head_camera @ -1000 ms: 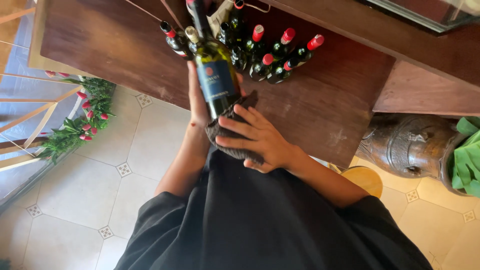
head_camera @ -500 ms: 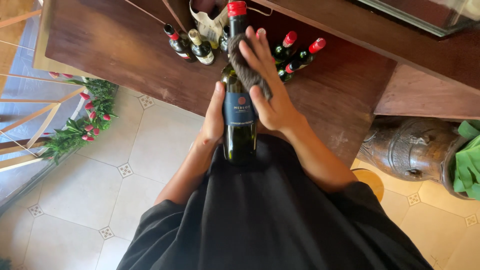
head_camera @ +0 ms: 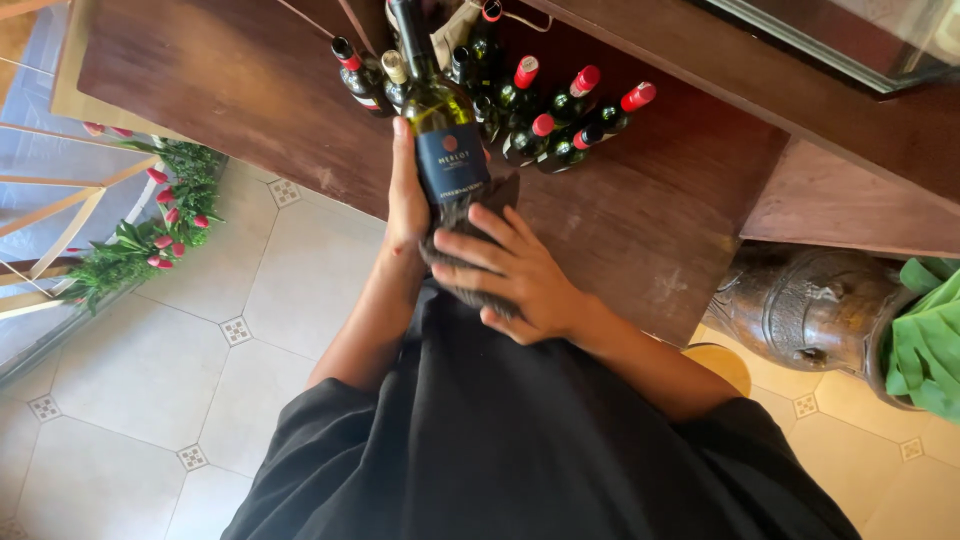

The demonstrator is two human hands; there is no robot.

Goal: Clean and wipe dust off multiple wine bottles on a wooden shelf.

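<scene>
A green wine bottle (head_camera: 440,110) with a dark blue label is gripped from its left side by my left hand (head_camera: 408,200). Its neck points away from me, over the wooden counter (head_camera: 620,220). My right hand (head_camera: 515,275) presses a dark grey cloth (head_camera: 462,215) around the bottle's lower end. Both hands are held just in front of my black shirt.
Several bottles with red caps (head_camera: 560,115) stand in a cluster on the counter beyond my hands. A carved dark vessel (head_camera: 810,310) with green leaves (head_camera: 930,340) stands on the floor at right. A plant with pink flowers (head_camera: 160,220) is at left on the tiled floor.
My right hand with the cloth has slid from the bottle's neck down to its base. The bottle has tipped so its neck points away again.
</scene>
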